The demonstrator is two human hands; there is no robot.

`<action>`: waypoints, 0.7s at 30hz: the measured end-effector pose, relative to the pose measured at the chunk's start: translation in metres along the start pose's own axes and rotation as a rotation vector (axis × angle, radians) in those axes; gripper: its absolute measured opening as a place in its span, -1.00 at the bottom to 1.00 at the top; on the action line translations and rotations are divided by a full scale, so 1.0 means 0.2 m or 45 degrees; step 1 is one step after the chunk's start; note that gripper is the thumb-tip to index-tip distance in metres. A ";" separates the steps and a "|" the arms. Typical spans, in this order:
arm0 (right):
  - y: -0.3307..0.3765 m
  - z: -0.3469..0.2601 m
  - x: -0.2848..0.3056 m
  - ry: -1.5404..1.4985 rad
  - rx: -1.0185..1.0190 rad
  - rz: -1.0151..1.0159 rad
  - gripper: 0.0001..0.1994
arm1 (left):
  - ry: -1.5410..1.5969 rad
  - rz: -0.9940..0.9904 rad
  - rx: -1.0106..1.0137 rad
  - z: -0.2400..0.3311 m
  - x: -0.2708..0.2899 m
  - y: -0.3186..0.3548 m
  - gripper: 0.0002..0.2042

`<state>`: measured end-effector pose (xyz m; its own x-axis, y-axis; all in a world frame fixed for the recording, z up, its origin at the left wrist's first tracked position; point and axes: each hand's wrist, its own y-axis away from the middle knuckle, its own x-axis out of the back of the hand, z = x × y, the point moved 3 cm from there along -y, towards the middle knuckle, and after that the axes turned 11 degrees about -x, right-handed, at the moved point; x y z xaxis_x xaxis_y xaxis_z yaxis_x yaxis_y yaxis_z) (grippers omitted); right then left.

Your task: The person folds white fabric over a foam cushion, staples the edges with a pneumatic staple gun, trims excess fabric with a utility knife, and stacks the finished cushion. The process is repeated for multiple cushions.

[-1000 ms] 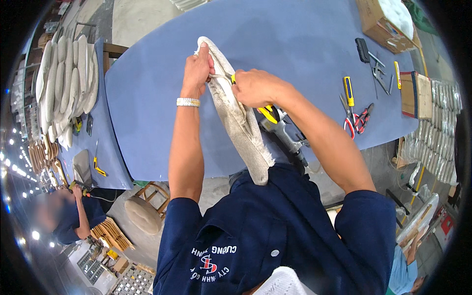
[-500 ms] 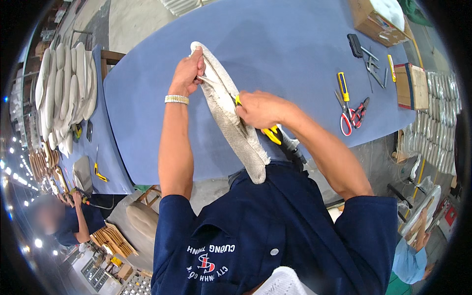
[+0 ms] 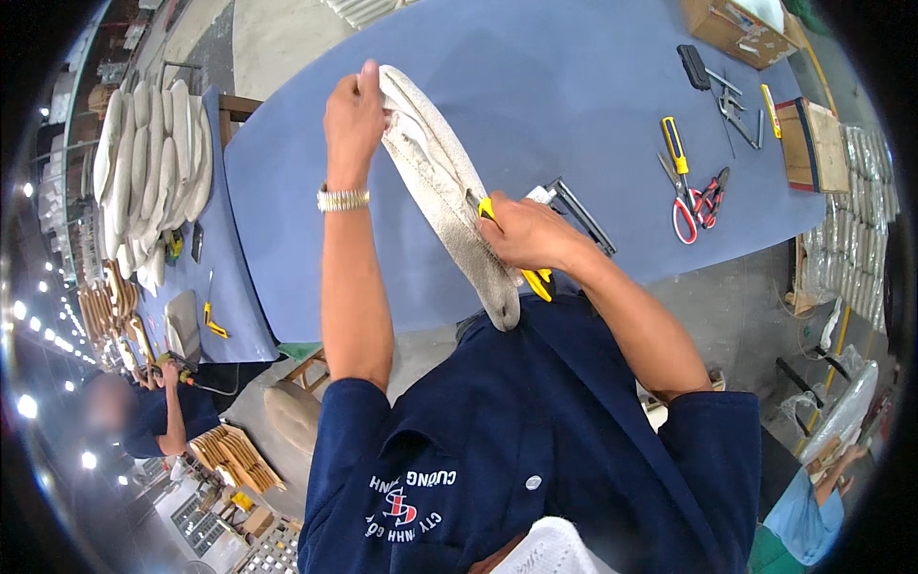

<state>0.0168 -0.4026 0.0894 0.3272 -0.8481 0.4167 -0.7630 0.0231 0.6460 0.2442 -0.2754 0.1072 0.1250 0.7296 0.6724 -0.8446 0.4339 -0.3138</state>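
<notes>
While the left hand [image 3: 356, 113] pinches the far tip of a long, curved, grey-white fabric-covered panel [image 3: 449, 191], the right hand [image 3: 524, 232] is closed around a yellow-handled cutter [image 3: 532, 275] pressed against the panel's middle. The panel is held in the air above the near edge of the blue surface [image 3: 574, 86]. Its long axis runs from the raised left hand down to the person's chest. The right hand sits nearer its lower end.
</notes>
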 end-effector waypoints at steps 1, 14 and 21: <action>-0.01 0.02 -0.01 -0.017 -0.003 0.014 -0.60 | -0.152 0.165 -0.146 -0.02 -0.01 0.05 -0.46; -0.05 0.14 -0.07 -0.293 0.072 -0.012 -0.57 | -0.470 -0.354 -0.192 0.26 -0.19 0.54 -0.65; -0.07 0.14 0.00 -0.327 0.117 0.075 -0.68 | 0.606 0.079 0.283 0.04 -0.29 0.67 -0.70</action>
<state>0.0115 -0.4173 0.0628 0.1375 -0.9534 0.2685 -0.8278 0.0382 0.5597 0.1190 -0.2643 0.0313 0.2502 0.9320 0.2622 -0.9414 0.2975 -0.1591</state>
